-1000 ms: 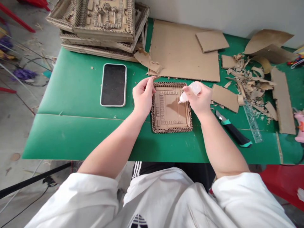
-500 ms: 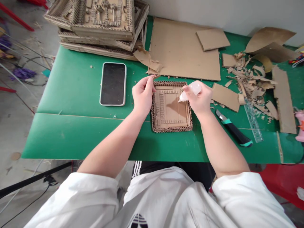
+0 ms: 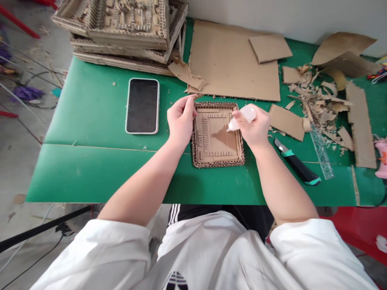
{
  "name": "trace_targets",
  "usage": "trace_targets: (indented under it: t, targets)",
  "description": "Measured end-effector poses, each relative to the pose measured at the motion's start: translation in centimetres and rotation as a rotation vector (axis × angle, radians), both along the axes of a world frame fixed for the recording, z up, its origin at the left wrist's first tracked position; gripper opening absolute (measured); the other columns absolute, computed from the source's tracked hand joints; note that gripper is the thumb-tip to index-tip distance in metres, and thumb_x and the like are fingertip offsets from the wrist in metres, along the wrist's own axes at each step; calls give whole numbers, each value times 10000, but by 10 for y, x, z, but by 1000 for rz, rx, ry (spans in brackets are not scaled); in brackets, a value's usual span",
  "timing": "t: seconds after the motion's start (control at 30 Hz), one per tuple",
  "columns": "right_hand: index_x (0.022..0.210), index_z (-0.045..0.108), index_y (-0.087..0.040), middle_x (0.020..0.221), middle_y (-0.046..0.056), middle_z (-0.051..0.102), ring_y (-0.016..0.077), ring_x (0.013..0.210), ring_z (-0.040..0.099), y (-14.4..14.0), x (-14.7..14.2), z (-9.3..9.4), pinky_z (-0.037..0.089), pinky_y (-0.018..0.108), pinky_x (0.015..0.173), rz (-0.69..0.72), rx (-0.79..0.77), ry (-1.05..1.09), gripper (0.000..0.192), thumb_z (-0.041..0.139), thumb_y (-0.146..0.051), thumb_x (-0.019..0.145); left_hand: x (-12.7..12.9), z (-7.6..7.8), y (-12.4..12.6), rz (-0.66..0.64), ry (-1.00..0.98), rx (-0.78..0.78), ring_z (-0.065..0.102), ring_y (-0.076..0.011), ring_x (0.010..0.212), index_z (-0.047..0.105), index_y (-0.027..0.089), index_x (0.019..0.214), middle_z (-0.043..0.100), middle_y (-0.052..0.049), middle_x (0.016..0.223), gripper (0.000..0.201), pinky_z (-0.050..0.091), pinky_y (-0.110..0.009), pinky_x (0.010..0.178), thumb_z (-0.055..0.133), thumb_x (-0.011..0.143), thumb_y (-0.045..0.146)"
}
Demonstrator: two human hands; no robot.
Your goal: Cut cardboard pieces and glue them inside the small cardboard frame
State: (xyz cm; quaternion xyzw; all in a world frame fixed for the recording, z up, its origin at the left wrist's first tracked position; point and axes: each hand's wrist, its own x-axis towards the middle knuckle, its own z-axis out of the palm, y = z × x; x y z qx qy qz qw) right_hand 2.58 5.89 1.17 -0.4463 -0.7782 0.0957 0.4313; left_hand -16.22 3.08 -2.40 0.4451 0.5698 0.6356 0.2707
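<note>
A square cardboard tray (image 3: 222,139) with a corrugated rim lies on the green table (image 3: 121,173), strips of ribbed cardboard fixed inside it. My right hand (image 3: 257,125) is wrapped round a white glue bottle (image 3: 248,113), its nozzle pointing down and left over the tray's inner floor. Whether the nozzle touches the floor I cannot tell. At the tray's upper left corner, my left hand (image 3: 181,121) pinches a small cardboard piece (image 3: 197,96) between thumb and finger. Part of that piece is hidden by the fingers.
Left of the tray lies a phone (image 3: 142,106). A utility knife (image 3: 298,162) and a clear ruler (image 3: 322,153) lie to the right, near cardboard scraps (image 3: 325,102). Behind are a cardboard sheet (image 3: 232,68) and stacked cardboard frames (image 3: 121,44). A pink tool (image 3: 381,157) sits at the right edge.
The view has shifted slightly. Both hands hold almost the same pose, with the glue bottle and the small cardboard piece still in them.
</note>
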Motion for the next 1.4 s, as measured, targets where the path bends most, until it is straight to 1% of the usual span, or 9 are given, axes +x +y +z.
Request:
trace_targets:
  t: [0.17,0.43,0.6,0.87,1.0,1.27,1.4]
  targets:
    - [553,432,-207,504,-31,446,79,463,408,-4,1,0,305,253,451,30,3,25,505,469,-650,792,0,1,0,1,1,-4,552,-107,574,684,225,854,499,31,519,256,458,-247,591,494,888,393]
    - [576,501,-195,501,-31,487,78,467,431,-12,3,0,313,242,453,58,23,50,430,543,-562,796,0,2,0,-11,44,33,613,-134,734,670,228,848,598,3,649,274,480,-249,619,481,889,423]
    - [577,513,-191,506,-29,511,75,472,451,-17,4,1,319,235,454,77,19,48,422,547,-548,799,0,2,0,6,70,43,612,-131,734,665,222,808,608,0,666,270,479,-247,626,484,891,403]
    - [578,495,-203,506,-24,494,90,472,446,-13,2,0,338,258,469,3,-10,-9,513,456,-670,785,1,3,0,2,62,30,608,-127,691,653,226,799,612,-4,673,280,470,-243,585,475,891,422]
    - [579,483,-206,525,-18,502,93,484,455,-9,1,-1,344,262,475,-8,8,-2,519,447,-680,784,1,3,-1,-18,48,15,609,-132,702,655,234,824,614,-4,670,282,472,-244,583,475,887,441]
    - [585,475,-208,526,-16,499,93,486,456,-7,2,-2,341,260,473,-12,35,10,504,444,-664,798,1,2,-1,-18,53,18,624,-149,735,646,233,808,606,-11,692,302,473,-259,581,472,883,468]
    - [571,469,-210,514,-18,494,95,482,456,-10,3,-1,344,262,469,-4,10,-7,518,438,-679,790,0,1,0,-31,49,15,623,-155,747,645,234,809,599,-10,683,312,480,-266,590,470,880,483]
